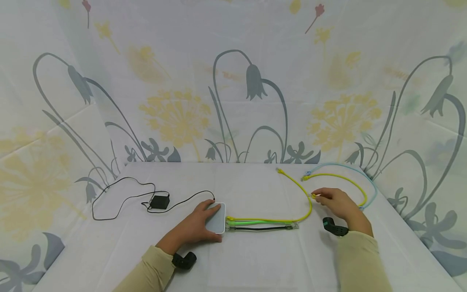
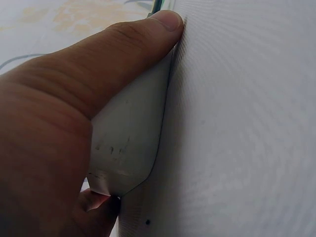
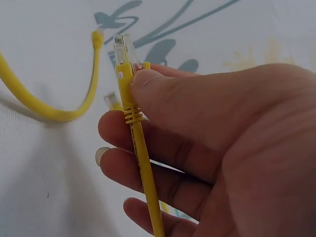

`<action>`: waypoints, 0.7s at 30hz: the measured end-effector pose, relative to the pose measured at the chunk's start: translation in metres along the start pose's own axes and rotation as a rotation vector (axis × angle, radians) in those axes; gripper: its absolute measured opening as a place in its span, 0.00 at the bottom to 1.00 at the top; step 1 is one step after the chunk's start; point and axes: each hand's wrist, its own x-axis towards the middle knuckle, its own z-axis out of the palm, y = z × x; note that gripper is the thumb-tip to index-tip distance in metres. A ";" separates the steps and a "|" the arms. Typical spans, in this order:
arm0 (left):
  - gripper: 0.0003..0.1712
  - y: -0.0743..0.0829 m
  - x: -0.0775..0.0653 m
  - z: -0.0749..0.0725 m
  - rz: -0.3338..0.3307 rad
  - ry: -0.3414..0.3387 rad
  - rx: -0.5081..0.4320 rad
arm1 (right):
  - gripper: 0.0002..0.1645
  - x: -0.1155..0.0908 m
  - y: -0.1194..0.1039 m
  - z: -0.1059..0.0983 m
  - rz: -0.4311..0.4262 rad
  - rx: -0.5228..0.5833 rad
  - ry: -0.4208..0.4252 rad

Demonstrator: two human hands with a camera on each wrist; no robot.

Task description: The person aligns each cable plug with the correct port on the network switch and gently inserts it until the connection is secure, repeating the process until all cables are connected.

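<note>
In the head view my left hand holds a flat white network switch on the table, thumb along its near side and fingers over the far part. The left wrist view shows the thumb against the switch's edge. Yellow, green and black Ethernet cables run from the switch's right side. My right hand pinches the yellow plug of another Ethernet cable between thumb and index finger. Its clear tip points away from the hand, and the cable runs down across the fingers.
A black power adapter lies at the left, its thin cord reaching the switch's far side. Behind my right hand curve a yellow cable and a light blue cable. A flower-patterned cloth hangs behind the table.
</note>
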 end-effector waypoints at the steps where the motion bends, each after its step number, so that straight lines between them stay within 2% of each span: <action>1: 0.58 0.000 0.000 0.000 0.001 0.002 -0.002 | 0.21 0.001 0.000 0.001 -0.004 0.005 -0.001; 11: 0.58 0.001 -0.001 0.000 -0.002 0.013 -0.010 | 0.22 0.006 -0.006 0.006 -0.058 0.012 0.020; 21: 0.58 0.002 -0.001 -0.001 0.002 0.008 -0.007 | 0.23 0.010 -0.018 0.011 -0.074 0.059 -0.007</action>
